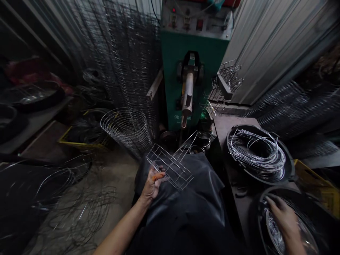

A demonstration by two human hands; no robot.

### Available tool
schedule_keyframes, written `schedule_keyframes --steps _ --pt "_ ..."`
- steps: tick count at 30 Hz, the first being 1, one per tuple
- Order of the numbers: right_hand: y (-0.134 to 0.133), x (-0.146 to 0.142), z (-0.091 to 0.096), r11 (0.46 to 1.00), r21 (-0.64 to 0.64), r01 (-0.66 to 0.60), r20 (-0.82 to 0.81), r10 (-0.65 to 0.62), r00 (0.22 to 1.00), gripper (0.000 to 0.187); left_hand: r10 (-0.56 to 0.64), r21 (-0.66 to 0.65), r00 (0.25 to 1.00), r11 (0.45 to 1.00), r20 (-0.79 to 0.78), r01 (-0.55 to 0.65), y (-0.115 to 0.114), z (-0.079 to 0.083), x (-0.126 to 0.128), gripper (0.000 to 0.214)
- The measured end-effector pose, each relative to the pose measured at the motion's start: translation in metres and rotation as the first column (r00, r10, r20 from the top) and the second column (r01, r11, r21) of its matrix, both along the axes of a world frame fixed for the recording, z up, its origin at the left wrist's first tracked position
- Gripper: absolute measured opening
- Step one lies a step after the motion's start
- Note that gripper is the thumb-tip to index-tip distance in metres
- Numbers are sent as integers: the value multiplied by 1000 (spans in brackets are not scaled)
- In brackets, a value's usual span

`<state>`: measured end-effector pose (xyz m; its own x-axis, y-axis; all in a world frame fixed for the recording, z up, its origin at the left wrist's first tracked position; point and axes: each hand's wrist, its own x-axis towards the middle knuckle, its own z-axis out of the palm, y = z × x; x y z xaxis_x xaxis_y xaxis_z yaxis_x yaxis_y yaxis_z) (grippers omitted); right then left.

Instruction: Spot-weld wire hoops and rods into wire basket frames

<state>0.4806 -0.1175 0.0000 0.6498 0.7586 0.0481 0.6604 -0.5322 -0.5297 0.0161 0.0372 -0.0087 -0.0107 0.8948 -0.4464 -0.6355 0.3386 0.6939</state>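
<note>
My left hand (154,182), with an orange finger cot on one finger, is closed on the edge of a wire grid (172,166). The grid is flat and has a long narrow wire handle-like part (186,146) reaching towards the machine. It is held above a dark apron (183,209) over my lap. At the lower right my right hand (284,216) reaches into a black tub (261,202) that holds small shiny metal pieces (276,232). Motion blurs that hand, and its fingertips are partly hidden, so I cannot tell whether it grips anything.
A green machine (172,53) with a metal electrode arm (188,92) stands ahead. Left of it are a wire coil basket (124,124) and tall stacks of wire rings (127,56). A black basin (231,156) of wire hoops (276,159) sits right. Loose wires (82,212) litter the left floor.
</note>
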Motion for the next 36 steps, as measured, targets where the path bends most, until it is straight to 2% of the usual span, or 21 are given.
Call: schedule_keyframes --steps 2,4,7,10,12,15,19,21,23,25,27,29,34,36 --pt "50 -55 8 990 104 -98 -272 123 954 42 -3 11 1000 1000 -20 3 0 2 3 57" --pt "91 -107 3 974 155 -164 -436 217 874 43 12 31 999 999 -37 -10 0 4 5 50" --pt "121 -155 -20 910 224 -348 -437 413 799 39 43 40 998 998 -41 -41 0 6 5 44" --pt "120 -158 -43 840 207 -501 -308 542 782 31 48 47 997 998 -57 -45 2 8 1 47" --pt "114 -148 -46 813 135 -566 -245 581 776 27 47 63 996 997 -70 -43 6 9 -1 48" --pt "119 -142 -26 819 86 -568 -228 571 788 27 23 88 996 996 -85 -15 11 10 -1 50" --pt "158 -164 23 851 261 -456 -389 525 757 32 -22 105 997 994 -78 31 11 12 6 50" --pt "183 -183 42 862 330 -386 -516 507 691 34 -28 104 997 994 -69 36 8 11 8 45" --pt "204 -201 51 869 377 -319 -640 494 588 35 -33 98 998 994 -60 39 5 9 9 42" --pt "218 -216 52 864 418 -282 -711 504 491 35 -37 96 998 995 -49 41 3 7 8 44" --pt "224 -226 50 849 446 -284 -724 529 442 35 -31 96 998 995 -45 36 3 6 6 49" --pt "224 -231 48 832 456 -315 -701 554 448 35 -22 82 998 996 -56 26 3 6 3 55" --pt "215 -228 52 814 471 -339 -556 573 602 34 -9 60 998 998 -58 12 6 6 1 60" --pt "214 -225 53 820 469 -329 -541 561 627 34 -16 74 999 997 -49 20 6 5 2 56"
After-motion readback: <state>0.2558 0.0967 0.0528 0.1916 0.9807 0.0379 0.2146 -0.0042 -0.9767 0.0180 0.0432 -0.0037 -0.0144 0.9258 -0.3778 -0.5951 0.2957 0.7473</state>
